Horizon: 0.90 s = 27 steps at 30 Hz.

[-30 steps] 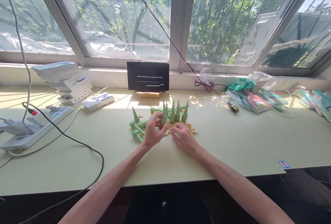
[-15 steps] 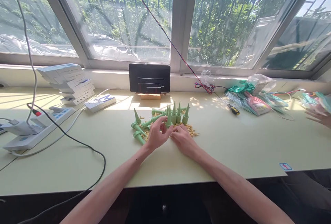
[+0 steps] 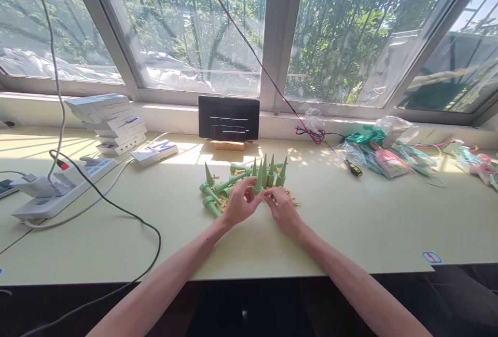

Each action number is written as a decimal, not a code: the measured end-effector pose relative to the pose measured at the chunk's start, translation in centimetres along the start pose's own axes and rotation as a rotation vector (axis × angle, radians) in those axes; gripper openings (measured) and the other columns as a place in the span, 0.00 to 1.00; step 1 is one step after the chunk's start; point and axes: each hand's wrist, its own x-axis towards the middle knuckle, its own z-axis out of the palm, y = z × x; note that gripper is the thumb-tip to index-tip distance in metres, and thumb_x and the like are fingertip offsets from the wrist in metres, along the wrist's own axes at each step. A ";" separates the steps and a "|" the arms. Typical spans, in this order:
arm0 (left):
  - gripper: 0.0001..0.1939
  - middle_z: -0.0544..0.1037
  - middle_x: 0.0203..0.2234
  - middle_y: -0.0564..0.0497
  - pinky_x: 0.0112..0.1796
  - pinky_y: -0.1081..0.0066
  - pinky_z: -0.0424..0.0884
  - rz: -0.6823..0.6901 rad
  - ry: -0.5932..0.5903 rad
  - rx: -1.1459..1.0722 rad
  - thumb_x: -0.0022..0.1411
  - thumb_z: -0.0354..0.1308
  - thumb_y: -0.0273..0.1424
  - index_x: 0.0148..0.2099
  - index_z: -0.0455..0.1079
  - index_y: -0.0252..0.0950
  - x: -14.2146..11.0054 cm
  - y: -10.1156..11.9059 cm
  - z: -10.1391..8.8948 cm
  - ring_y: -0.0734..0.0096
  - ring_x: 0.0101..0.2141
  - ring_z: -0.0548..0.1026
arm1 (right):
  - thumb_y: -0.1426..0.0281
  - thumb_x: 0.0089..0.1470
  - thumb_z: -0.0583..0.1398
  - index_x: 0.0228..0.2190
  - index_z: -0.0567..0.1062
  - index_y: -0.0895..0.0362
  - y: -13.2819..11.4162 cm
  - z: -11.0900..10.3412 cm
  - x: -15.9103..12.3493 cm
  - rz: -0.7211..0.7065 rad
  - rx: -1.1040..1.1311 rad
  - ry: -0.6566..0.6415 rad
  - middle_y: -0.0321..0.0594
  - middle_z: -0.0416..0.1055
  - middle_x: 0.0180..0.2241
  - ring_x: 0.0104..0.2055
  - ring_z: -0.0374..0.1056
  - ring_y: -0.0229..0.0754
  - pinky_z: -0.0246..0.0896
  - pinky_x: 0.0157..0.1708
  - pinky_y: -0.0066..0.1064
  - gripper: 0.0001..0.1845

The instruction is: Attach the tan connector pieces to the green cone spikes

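Note:
My left hand is closed round the base of a green cone-shaped spike, whose point faces up. Fingers of my right hand are pinched together close against that base. Whatever lies between them is too small or hidden to make out. Behind my hands several more green spikes stand upright on their wide ends. Other green spikes lie on their sides to the left. Small tan pieces are heaped around and under my hands, partly covered by them.
A tablet and a phone lean on a wooden stand at the back. On the left are stacked white boxes, a power strip and a black cable. A screwdriver and plastic bags lie on the right.
My right hand has lifted from the tan pieces to the spike's base, its fingertips pinched. My left hand keeps the spike. Another person's hand at the far right has gone from view.

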 end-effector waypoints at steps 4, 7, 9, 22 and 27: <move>0.15 0.74 0.30 0.51 0.21 0.76 0.69 -0.032 -0.028 -0.024 0.62 0.60 0.37 0.48 0.66 0.34 -0.2 0.0 0.4 0.80 0.19 0.68 | 0.67 0.64 0.56 0.40 0.71 0.55 0.0 -0.7 0.1 0.143 0.165 0.133 0.41 0.73 0.35 0.35 0.69 0.43 0.67 0.38 0.36 0.05; 0.17 0.73 0.27 0.53 0.23 0.76 0.69 -0.069 -0.096 -0.015 0.62 0.60 0.37 0.49 0.67 0.34 -0.4 0.1 0.5 0.80 0.18 0.68 | 0.65 0.63 0.58 0.43 0.71 0.54 0.0 -0.9 0.0 0.173 0.279 0.209 0.40 0.73 0.36 0.37 0.71 0.42 0.69 0.39 0.35 0.08; 0.17 0.74 0.28 0.52 0.24 0.75 0.70 -0.104 -0.130 -0.025 0.62 0.60 0.37 0.50 0.68 0.33 -0.4 0.2 0.4 0.80 0.18 0.68 | 0.65 0.62 0.59 0.43 0.72 0.54 0.0 -0.9 0.0 0.172 0.324 0.252 0.40 0.73 0.37 0.39 0.72 0.42 0.71 0.40 0.35 0.09; 0.23 0.73 0.39 0.47 0.25 0.73 0.75 -0.282 -0.207 -0.220 0.63 0.60 0.42 0.55 0.65 0.36 -0.2 -0.1 0.4 0.77 0.24 0.74 | 0.65 0.58 0.63 0.40 0.72 0.53 -0.6 -0.8 0.1 0.166 0.484 0.337 0.40 0.72 0.38 0.40 0.74 0.43 0.74 0.43 0.38 0.09; 0.23 0.73 0.38 0.48 0.25 0.72 0.75 -0.267 -0.203 -0.195 0.62 0.60 0.43 0.54 0.65 0.36 -0.2 0.0 0.3 0.77 0.23 0.74 | 0.64 0.58 0.63 0.40 0.72 0.53 -0.7 -0.8 0.1 0.167 0.467 0.321 0.40 0.73 0.38 0.40 0.74 0.43 0.75 0.42 0.37 0.09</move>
